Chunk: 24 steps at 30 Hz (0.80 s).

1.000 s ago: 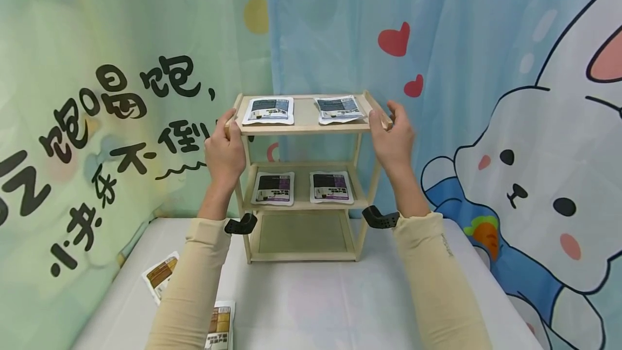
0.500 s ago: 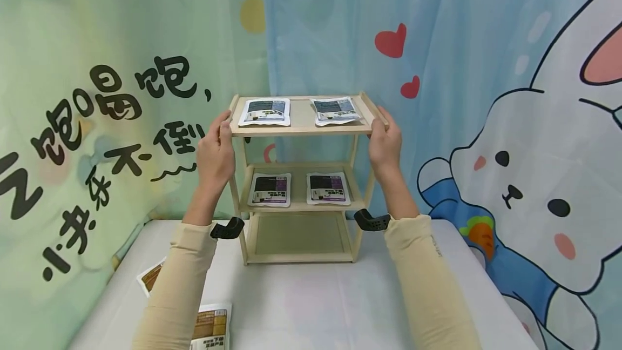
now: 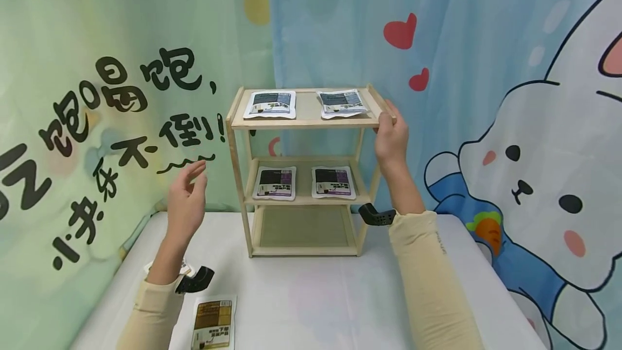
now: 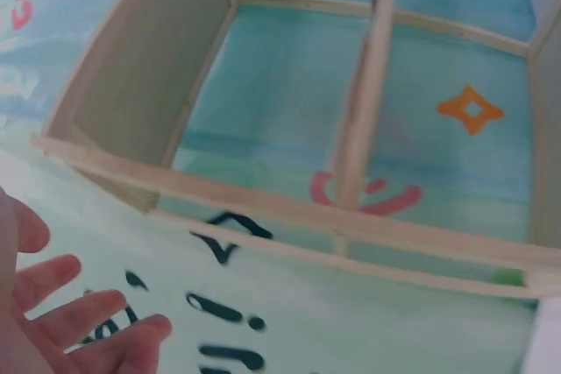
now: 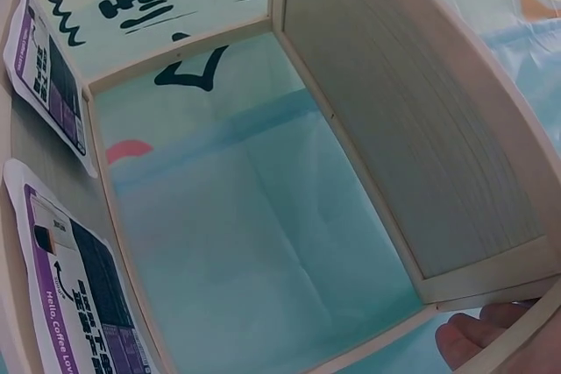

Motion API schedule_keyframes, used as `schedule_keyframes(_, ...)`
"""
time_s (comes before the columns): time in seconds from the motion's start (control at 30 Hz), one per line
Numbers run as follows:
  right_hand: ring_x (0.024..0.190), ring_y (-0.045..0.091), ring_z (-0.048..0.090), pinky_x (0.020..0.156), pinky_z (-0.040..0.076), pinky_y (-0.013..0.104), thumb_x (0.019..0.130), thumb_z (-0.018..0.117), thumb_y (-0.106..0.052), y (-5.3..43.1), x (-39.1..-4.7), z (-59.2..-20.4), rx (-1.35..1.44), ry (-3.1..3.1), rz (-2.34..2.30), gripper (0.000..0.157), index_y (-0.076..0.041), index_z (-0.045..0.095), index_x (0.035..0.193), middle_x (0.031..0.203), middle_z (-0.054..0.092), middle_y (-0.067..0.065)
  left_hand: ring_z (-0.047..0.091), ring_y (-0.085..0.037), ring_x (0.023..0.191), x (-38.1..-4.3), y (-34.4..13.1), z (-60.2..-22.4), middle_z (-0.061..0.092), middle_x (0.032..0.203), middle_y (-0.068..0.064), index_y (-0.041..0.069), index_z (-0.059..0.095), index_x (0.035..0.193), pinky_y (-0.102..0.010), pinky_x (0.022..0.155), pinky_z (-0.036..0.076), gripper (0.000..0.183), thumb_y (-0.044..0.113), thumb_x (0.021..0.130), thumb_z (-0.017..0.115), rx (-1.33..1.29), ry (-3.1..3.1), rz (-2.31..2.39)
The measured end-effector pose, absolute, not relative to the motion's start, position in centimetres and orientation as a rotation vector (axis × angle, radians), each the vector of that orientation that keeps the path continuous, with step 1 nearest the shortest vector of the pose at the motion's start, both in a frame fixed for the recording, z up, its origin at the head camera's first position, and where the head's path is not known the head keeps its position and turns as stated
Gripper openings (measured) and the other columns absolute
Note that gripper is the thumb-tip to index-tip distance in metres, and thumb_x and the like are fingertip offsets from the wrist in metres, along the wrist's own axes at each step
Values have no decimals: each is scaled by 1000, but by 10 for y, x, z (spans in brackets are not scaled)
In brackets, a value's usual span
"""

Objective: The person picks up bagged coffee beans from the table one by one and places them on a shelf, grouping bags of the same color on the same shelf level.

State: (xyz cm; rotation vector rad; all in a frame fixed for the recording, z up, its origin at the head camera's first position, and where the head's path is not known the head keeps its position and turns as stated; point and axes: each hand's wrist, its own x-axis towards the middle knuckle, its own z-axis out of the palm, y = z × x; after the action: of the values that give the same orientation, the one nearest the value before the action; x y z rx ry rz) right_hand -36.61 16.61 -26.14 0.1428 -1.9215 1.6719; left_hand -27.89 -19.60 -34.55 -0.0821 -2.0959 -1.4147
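Note:
A pale wooden three-tier shelf (image 3: 306, 123) stands upright on the white-covered table. My right hand (image 3: 392, 139) grips its top right edge; in the right wrist view only the fingertips (image 5: 469, 335) show, under that corner. My left hand (image 3: 187, 201) is off to the left of the shelf, held in the air, its loosely bent fingers (image 4: 92, 313) holding nothing. Two blue-and-white packets (image 3: 269, 105) lie on the top tier. The middle tier bears two purple-and-black packets (image 3: 275, 183), one printed with "Hello, Coffee Lov" in the right wrist view.
A brown-and-white packet (image 3: 213, 323) lies on the table (image 3: 311, 301) at the front left. Another packet (image 3: 187, 269) is mostly hidden behind my left wrist. Printed curtains (image 3: 320, 26) hang close behind the shelf and along both sides.
My left hand has let go of the shelf's top left edge and moved down and left. The right hand has kept its place at the top right. The packets on the shelf have not moved.

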Motion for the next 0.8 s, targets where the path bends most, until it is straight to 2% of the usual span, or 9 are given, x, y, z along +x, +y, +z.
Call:
schedule_keyframes(0.1, 127, 22, 45, 101, 39, 29, 98, 27, -22, 165, -366, -262, 119, -1937, 1665, 56, -4, 34, 150, 146, 39, 18, 64, -25, 103, -261, -204, -367, 59, 131, -10, 11, 59, 133, -35, 78, 46, 37, 20, 100, 44, -13, -2137, -1411)
schedule_keyframes(0.13, 127, 21, 46, 101, 39, 29, 98, 27, -22, 165, -366, -262, 117, -1935, 1664, 56, -4, 34, 150, 146, 40, 18, 65, -24, 96, -255, -205, -374, 62, 124, -11, 11, 60, 132, -33, 71, 46, 36, 20, 100, 45, 13, -2148, -1401)
schedule_keyframes(0.2, 126, 22, 47, 101, 39, 30, 98, 28, -22, 165, -367, -263, 125, -1927, 1667, 55, -4, 35, 150, 145, 40, 19, 65, -22, 83, -245, -208, -390, 67, 102, -15, 11, 61, 129, -30, 60, 44, 35, 19, 100, 45, 52, -2173, -1383)
schedule_keyframes(0.27, 125, 23, 48, 100, 40, 29, 99, 28, -23, 165, -368, -263, 132, -1916, 1663, 55, -3, 35, 150, 145, 40, 19, 66, -24, 81, -238, -209, -405, 67, 97, -16, 10, 63, 127, -32, 58, 46, 33, 18, 99, 47, 75, -2210, -1353)
schedule_keyframes(0.33, 124, 23, 49, 100, 41, 29, 99, 29, -22, 166, -368, -263, 132, -1901, 1658, 54, -2, 35, 149, 144, 41, 20, 67, -28, 85, -231, -208, -420, 66, 98, -19, 9, 62, 126, -38, 63, 51, 33, 18, 99, 48, 84, -2265, -1347)
schedule_keyframes(0.43, 121, 23, 50, 99, 42, 31, 99, 29, -23, 168, -368, -263, 128, -1893, 1654, 54, -2, 36, 149, 143, 42, 20, 63, -37, 106, -223, -208, -440, 59, 127, -20, 6, 61, 126, -49, 83, 50, 32, 17, 98, 51, 105, -2362, -1335)
schedule_keyframes(0.5, 120, 23, 51, 98, 42, 32, 99, 30, -22, 167, -368, -262, 135, -1888, 1661, 54, -2, 36, 149, 142, 42, 20, 60, -41, 109, -217, -209, -452, 56, 131, -22, 5, 60, 126, -52, 87, 48, 32, 18, 97, 53, 143, -2432, -1326)
schedule_keyframes(0.6, 119, 23, 51, 98, 43, 34, 99, 31, -22, 166, -368, -262, 145, -1881, 1671, 54, -1, 37, 148, 142, 43, 21, 59, -44, 108, -208, -211, -467, 55, 129, -26, 1, 60, 124, -52, 88, 47, 34, 18, 95, 56, 220, -2536, -1271)
schedule_keyframes(0.8, 122, 23, 49, 100, 41, 35, 101, 30, -24, 165, -367, -264, 140, -1897, 1665, 54, -3, 35, 149, 143, 42, 21, 63, -41, 93, -194, -216, -488, 64, 107, -26, -5, 63, 116, -53, 76, 49, 36, 19, 89, 63, 343, -2746, -1062)
